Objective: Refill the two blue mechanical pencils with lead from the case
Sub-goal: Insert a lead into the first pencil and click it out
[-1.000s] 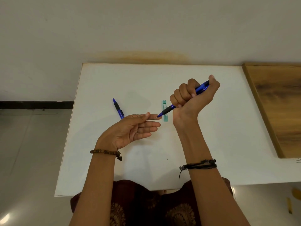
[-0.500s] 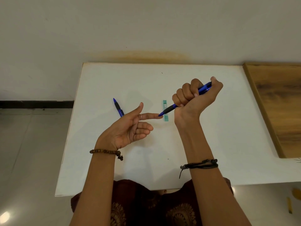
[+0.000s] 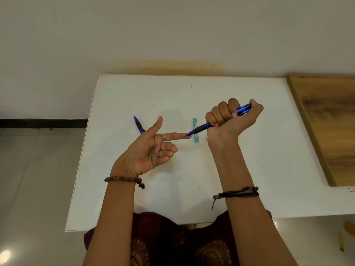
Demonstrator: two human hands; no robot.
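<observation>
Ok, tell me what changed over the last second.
The left hand raised its thumb and curled three fingers in, leaving the index finger straight against the tip of the held pencil. The right hand grips that pencil as before; the other pencil and lead case stayed put.

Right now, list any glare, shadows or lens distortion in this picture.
Head view: a glare spot on the floor at bottom left; soft, faint shadows of the hands on the white table; the table's edges splay outward, wide-angle distortion; the pencil in the right hand is sharp.
</observation>
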